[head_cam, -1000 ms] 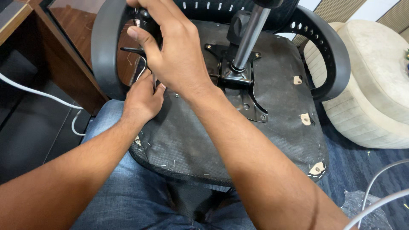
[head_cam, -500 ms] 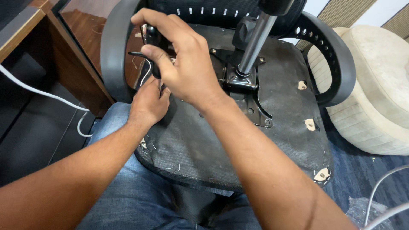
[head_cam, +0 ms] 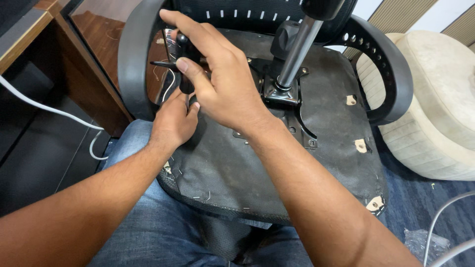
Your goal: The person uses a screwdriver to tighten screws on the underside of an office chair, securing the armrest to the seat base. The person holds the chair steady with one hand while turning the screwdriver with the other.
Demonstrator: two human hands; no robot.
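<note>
The black tool handle (head_cam: pixel 184 59) stands near the left armrest (head_cam: pixel 134 64) of the upturned office chair, above the front-left part of the seat underside (head_cam: pixel 237 168). Its long axis runs roughly up and down in the view, tilted slightly, with its lower end hidden behind the hands. A thin black lever (head_cam: pixel 161 64) sticks out sideways from just beside it toward the armrest.

Compared with half a second ago, the right hand (head_cam: pixel 222 84) has slid a little lower and to the right on the handle, its thumb now pressed against the handle's side and its index finger stretched out over the top. It is closed loosely around the handle. The left hand (head_cam: pixel 174 121) sits just below it much as before, fingers curled at the handle's base; what it pinches cannot be told.

The chrome gas column (head_cam: pixel 295 49) rises from the metal mounting plate (head_cam: pixel 282 96) at the seat's centre. The chair rests on the person's denim-clad lap (head_cam: pixel 148 232).
</note>
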